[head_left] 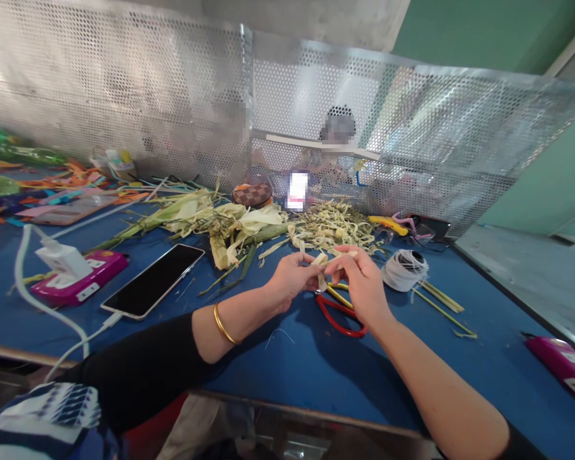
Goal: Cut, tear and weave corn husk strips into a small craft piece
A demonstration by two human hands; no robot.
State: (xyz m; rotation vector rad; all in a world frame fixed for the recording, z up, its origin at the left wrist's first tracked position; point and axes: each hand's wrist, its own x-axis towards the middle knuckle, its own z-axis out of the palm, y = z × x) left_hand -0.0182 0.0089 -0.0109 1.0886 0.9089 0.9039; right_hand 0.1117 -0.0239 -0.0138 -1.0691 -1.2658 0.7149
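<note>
Above the middle of the blue table, my left hand [294,279] and my right hand [361,281] meet, both closed on one pale strip of corn husk [321,262]. The strip looks folded or knotted between my fingertips; its exact shape is too small to tell. Under my right hand lies a pair of scissors [338,319] with red and yellow handles, partly hidden. Just beyond my hands spreads a heap of shredded husk [338,223]. Larger green and cream corn husks [220,223] lie to its left. A spool of white string [406,269] stands right of my right hand.
A charging phone [156,281] and a magenta power strip [96,271] with a white cable lie left. Another power strip [565,367] sits right. Thin stalks [443,297] lie by the spool. A perforated metal screen [311,96] borders the back, with a person [338,131] behind it.
</note>
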